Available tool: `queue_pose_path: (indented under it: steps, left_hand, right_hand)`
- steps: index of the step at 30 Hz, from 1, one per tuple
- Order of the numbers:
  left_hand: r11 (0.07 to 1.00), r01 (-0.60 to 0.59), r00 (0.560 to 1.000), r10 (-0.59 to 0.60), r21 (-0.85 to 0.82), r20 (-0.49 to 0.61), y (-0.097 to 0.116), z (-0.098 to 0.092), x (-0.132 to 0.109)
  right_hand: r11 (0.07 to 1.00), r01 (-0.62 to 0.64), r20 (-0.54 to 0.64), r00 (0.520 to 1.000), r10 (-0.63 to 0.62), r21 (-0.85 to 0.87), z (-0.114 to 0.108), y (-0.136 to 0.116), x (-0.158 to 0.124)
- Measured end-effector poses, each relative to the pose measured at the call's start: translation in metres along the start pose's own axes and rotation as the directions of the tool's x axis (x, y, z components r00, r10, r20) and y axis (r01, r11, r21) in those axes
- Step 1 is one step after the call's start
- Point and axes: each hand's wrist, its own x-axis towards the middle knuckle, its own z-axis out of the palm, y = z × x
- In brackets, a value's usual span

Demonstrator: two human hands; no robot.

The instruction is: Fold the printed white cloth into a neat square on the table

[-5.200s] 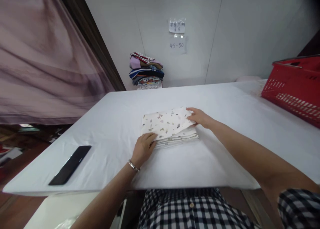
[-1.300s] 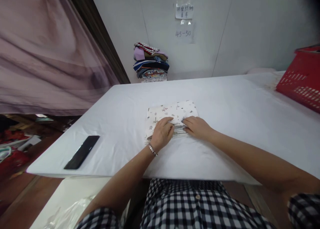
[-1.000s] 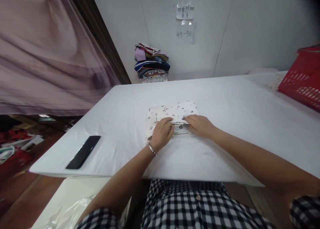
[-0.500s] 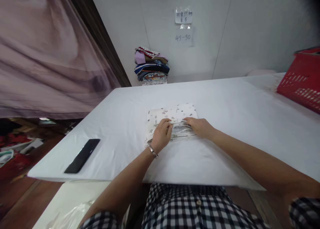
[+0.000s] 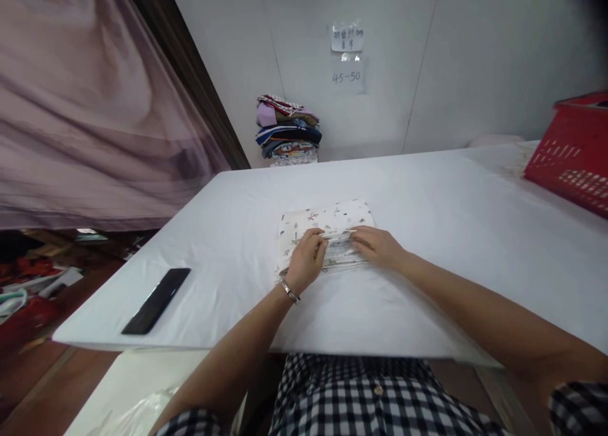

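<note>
A white cloth point(image 5: 327, 217) with a small scattered print lies folded in several layers on the white-covered table point(image 5: 418, 208). My left hand point(image 5: 308, 255) grips the near folded edge at its left part, thumb and fingers closed on the fabric. On the right part of that same edge, my right hand point(image 5: 377, 244) pinches the layers. Between the hands the edge is lifted a little, and the inner layers show below it. My palms hide both lower corners of the cloth in part.
A black phone-like slab point(image 5: 156, 301) lies at the table's left. Folded fabrics point(image 5: 288, 128) are stacked by the back wall, under paper signs point(image 5: 348, 56). A red plastic basket point(image 5: 570, 154) stands at the far right. A pink curtain point(image 5: 85, 106) hangs on the left.
The fingers of my right hand have curled further in at the cloth's edge. My left hand stays almost in place. The whole view has shifted slightly.
</note>
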Motion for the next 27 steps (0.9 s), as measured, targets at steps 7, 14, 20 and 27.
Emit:
queue_pose_path:
  steps: [7,14,20,27]
  left_hand:
    - [1.000,-0.018,1.000,0.018,0.005,-0.007,0.001,-0.001,0.000]
    - [0.999,-0.038,0.999,0.038,0.016,0.012,-0.001,-0.002,-0.001]
    - [0.964,-0.163,0.983,0.142,0.210,0.113,-0.008,-0.003,-0.007]
    - [0.894,-0.152,0.985,0.101,0.421,0.141,-0.014,-0.010,-0.021]
  right_hand:
    - [0.994,-0.027,-0.030,0.999,0.024,-0.107,0.008,0.006,0.000]
    - [0.965,0.019,0.034,0.999,-0.010,-0.262,0.007,0.009,0.001]
    - [0.956,0.099,0.033,0.995,-0.093,-0.276,0.003,0.013,-0.007]
    - [0.949,0.139,0.028,0.990,-0.137,-0.282,-0.001,0.020,-0.017]
